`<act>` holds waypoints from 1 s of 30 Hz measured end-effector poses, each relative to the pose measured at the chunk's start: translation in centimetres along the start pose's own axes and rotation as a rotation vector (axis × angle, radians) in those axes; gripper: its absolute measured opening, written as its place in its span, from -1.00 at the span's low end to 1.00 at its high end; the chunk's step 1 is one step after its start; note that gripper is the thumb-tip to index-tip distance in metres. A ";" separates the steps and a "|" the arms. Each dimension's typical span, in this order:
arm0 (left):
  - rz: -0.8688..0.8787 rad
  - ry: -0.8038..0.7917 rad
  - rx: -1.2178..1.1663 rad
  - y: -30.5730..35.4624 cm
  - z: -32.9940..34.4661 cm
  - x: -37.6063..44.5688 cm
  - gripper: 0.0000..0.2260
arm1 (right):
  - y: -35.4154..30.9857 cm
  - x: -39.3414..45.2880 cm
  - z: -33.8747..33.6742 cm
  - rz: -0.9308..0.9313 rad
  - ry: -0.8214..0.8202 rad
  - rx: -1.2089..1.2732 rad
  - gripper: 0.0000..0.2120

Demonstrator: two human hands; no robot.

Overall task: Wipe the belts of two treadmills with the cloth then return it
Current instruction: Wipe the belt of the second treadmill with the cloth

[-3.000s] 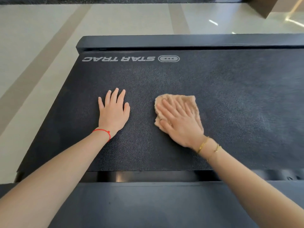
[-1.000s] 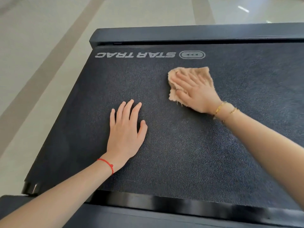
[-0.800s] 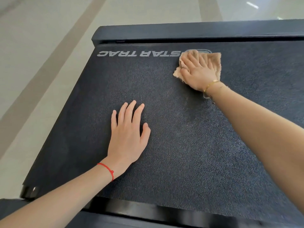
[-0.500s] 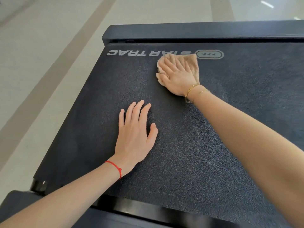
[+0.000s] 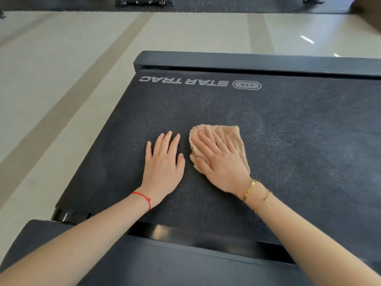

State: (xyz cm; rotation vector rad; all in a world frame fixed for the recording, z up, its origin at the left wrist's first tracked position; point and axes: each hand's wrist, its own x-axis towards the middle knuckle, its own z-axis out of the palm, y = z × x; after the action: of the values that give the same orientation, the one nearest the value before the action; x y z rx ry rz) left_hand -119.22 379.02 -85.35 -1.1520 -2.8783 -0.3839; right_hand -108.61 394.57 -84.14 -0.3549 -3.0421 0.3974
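- Pale tiled floor (image 5: 61, 83) surrounds the black textured treadmill belt (image 5: 299, 141) I see.
- My right hand (image 5: 220, 162) presses flat, fingers spread, on the beige fluffy cloth (image 5: 237, 134), mid-belt.
- My left hand (image 5: 164, 164) rests flat just beside it, fingers straight.

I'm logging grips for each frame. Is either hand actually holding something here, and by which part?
Neither grips anything. The right hand presses flat on the middle of the tan fluffy cloth; the left hand rests flat on the black treadmill belt.
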 end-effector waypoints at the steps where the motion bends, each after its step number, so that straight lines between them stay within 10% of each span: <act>1: 0.010 -0.008 0.000 -0.3 -0.1 -0.4 -0.49 | -0.3 -1.0 0.0 0.002 -0.001 0.001 -0.46; 15: 0.044 0.010 -0.019 -1.8 -0.4 -3.5 -0.50 | -1.6 -8.3 -1.8 0.034 0.235 0.432 -0.45; 24: 0.024 0.016 -0.021 -1.3 -0.6 -3.8 -0.51 | 1.1 -8.0 -0.9 0.367 0.208 0.196 -0.11; 30: 0.021 0.023 -0.002 -1.4 -0.3 -3.9 -0.51 | 1.5 -6.9 -0.4 0.280 0.287 0.277 -0.32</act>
State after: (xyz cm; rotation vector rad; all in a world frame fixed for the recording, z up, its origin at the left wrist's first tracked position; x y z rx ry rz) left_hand -117.37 375.35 -85.76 -1.1688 -2.8448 -0.3968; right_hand -101.51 394.46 -84.34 -0.7487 -2.6187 0.7048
